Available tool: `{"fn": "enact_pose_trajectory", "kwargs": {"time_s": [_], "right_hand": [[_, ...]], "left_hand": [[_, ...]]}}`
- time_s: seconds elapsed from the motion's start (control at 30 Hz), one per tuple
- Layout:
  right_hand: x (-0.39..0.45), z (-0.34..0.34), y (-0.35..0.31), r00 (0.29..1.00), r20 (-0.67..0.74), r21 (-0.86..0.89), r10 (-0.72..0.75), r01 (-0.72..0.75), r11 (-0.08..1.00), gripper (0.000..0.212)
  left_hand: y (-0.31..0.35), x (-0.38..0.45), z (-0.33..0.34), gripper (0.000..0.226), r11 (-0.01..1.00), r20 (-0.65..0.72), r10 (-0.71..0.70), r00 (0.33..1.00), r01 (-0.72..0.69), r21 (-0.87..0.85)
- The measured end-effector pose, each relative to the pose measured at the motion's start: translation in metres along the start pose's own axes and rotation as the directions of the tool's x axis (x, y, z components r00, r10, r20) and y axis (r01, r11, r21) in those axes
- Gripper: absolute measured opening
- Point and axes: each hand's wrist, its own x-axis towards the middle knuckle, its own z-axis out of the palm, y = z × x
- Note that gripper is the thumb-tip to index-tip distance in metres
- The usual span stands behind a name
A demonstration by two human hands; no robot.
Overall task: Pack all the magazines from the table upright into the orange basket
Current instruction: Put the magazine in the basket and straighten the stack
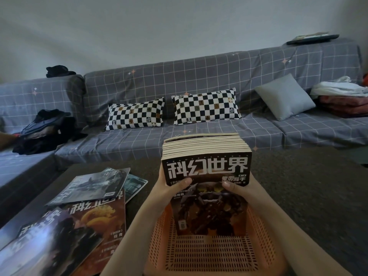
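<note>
In basket: thick stack of glossy dark-cover magazines stands upright in orange perforated plastic basket
Fingers: both hands clamp the stack's sides
Risk: stack fans or topples on release
Left: loose magazines on dark desk

wall – pale | sofa – grey checked cover | light – dim
</note>
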Motion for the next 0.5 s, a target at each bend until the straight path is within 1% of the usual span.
{"fn": "enact_pose_trajectory", "kwargs": {"time_s": [0.07, 0.1, 0.2, 0.33, 0.5], "right_hand": [[-0.002, -0.002, 0.005, 1.000, 0.011, -0.007, -0.002, 0.002, 1.000, 0.098], [-0.003, -0.002, 0.006, 1.000, 0.016, -0.009, 0.000, 0.000, 1.000, 0.098], [-0.007, -0.001, 0.011, 1.000, 0.020, -0.002, 0.019, -0.019, 1.000, 0.099], [-0.008, 0.002, 0.011, 1.000, 0.002, -0.038, 0.030, -0.030, 0.999, 0.100], [-0.006, 0.001, 0.011, 0.999, -0.001, -0.018, 0.037, -0.037, 0.999, 0.098]], "left_hand": [[-0.007, -0.002, 0.000, 0.109, 0.999, -0.001, 0.002, 1.000, -0.002, 0.040], [-0.011, -0.004, 0.000, 0.108, 0.999, 0.000, -0.008, 1.000, 0.008, 0.035], [-0.020, -0.006, 0.001, 0.117, 0.997, -0.007, -0.070, 0.998, 0.070, 0.013], [-0.024, -0.006, 0.005, 0.125, 0.992, -0.021, -0.128, 0.992, 0.128, -0.003], [-0.022, -0.004, 0.005, 0.133, 0.990, -0.011, -0.128, 0.992, 0.127, -0.056]]}}
